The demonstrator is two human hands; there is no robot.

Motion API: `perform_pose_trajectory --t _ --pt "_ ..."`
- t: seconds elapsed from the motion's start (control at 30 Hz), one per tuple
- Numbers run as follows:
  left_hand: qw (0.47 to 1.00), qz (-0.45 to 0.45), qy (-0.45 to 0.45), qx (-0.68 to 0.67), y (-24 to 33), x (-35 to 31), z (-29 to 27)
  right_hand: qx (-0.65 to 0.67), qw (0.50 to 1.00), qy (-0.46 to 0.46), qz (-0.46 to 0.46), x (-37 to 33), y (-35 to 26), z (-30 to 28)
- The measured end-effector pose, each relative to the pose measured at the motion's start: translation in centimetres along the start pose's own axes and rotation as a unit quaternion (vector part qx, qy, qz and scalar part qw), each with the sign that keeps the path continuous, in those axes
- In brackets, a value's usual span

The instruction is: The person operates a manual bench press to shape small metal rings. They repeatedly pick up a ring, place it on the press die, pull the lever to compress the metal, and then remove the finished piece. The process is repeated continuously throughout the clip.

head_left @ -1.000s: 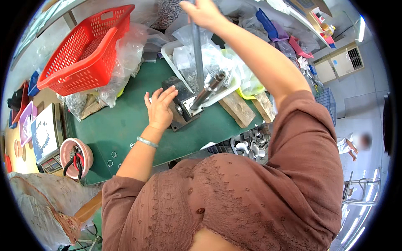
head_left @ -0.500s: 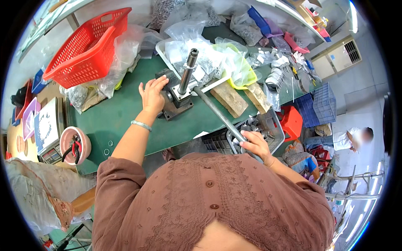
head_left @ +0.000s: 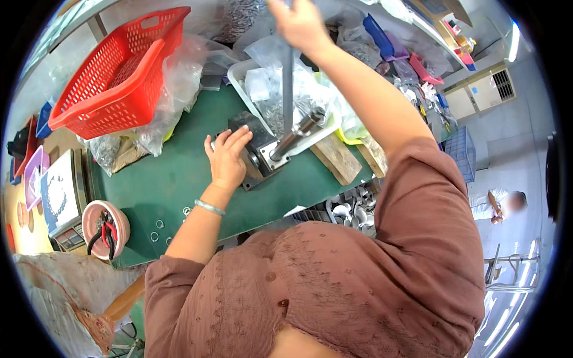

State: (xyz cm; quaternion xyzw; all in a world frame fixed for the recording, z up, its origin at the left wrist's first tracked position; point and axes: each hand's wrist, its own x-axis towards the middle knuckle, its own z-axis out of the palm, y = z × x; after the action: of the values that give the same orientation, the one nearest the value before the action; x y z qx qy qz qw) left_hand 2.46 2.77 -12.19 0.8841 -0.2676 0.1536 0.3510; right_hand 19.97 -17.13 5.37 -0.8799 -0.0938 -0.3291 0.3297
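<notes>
A manual lever press with a steel column and a dark metal base stands on the green table. My left hand is at the left side of its base, fingers stretched out against the dark block. Whether a small part sits under those fingertips is hidden. High at the far edge of the view, my right hand is closed round the end of the press's long grey lever, which stands up away from me. Several small metal rings lie on the table nearer my left forearm.
A red basket stands at the far left. A pink tub holds red- and black-handled pliers. Behind the press is a white tray of bagged parts; wooden blocks lie right of it. Another person is far right.
My right hand has swung the lever from near my body up and away to the far side. My left hand stays at the press base, and the view has shifted slightly.
</notes>
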Motion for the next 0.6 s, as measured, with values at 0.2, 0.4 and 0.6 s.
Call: perform_pose_trajectory --t 0.2,0.4,0.6 --pt "1.000 -0.002 0.008 -0.013 -0.3 -0.4 -0.2 -0.155 0.957 -0.198 0.145 -0.4 2.7 9.5" --pt "1.000 -0.002 0.007 -0.006 -0.5 -0.2 -0.4 -0.154 0.955 -0.223 0.125 0.7 2.9 9.9" --pt "1.000 0.004 0.005 0.001 -0.7 0.0 0.1 -0.022 0.989 -0.136 0.061 1.8 0.2 0.6"
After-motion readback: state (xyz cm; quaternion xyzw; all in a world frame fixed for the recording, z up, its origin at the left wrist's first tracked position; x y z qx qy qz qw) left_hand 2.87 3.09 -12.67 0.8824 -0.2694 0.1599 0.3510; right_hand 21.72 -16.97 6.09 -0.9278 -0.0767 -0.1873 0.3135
